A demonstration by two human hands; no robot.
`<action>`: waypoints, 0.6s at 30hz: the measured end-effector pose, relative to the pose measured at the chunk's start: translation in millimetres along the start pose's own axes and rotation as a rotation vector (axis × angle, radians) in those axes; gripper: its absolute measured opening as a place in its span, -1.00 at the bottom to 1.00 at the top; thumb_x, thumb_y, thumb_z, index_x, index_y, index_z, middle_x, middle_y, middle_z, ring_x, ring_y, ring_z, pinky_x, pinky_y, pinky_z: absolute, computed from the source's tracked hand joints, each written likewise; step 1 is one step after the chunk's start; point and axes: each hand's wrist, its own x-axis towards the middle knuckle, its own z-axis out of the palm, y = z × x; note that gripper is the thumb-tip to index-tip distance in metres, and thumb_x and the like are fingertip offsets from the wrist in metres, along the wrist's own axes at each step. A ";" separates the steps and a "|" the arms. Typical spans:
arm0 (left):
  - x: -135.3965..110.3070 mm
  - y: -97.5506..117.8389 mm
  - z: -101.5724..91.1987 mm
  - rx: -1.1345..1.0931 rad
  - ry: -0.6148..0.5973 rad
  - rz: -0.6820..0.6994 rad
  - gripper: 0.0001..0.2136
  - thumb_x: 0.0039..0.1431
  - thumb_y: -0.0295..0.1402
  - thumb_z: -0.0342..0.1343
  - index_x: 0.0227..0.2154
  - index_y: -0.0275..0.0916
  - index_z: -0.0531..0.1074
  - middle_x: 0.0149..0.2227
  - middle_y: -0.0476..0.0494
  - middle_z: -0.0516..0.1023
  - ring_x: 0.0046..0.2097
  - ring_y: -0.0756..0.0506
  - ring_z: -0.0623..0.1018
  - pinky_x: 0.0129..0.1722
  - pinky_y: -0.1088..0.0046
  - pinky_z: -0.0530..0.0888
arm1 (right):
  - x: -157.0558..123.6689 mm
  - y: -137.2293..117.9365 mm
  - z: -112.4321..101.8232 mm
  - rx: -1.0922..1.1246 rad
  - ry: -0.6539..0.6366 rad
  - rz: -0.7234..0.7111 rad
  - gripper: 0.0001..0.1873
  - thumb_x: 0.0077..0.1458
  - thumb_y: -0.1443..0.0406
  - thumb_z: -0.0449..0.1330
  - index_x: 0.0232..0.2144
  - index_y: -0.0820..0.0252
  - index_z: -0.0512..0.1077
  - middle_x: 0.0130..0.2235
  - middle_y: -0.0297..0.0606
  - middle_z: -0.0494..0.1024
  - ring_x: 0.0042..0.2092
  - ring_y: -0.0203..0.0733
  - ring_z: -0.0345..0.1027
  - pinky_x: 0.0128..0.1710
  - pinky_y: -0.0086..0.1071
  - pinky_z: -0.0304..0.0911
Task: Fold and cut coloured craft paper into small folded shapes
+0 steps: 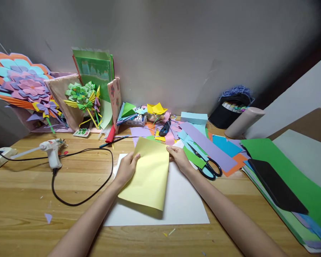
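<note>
A wood-grain tabletop (21, 221) spreads nearest, a white sheet of paper (187, 210) lying on it. Over that, a pale-yellow sheet of paper (148, 175) sits between both hands, the left hand (126, 167) grasping its left edge in its fingers (135, 158), the right hand (179, 159) pinching its upper right. Beyond are black-handled scissors (208, 165), then a grey wall (163, 53).

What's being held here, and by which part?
A yellow paper sheet: the left hand grips its left edge, the right hand its upper right corner.
</note>
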 end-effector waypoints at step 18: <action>4.1 -8.7 -2.3 -0.140 0.061 -0.133 -0.68 0.03 -0.15 -0.02 -0.42 -0.35 0.44 -0.46 -0.11 0.52 -0.37 -0.11 0.46 -0.37 0.45 0.33 | -13.9 -7.5 10.2 -0.120 -0.285 0.111 -0.63 -0.10 0.05 0.18 -0.50 0.29 0.37 -0.54 -0.29 0.48 -0.55 -0.33 0.33 -0.55 -0.47 0.24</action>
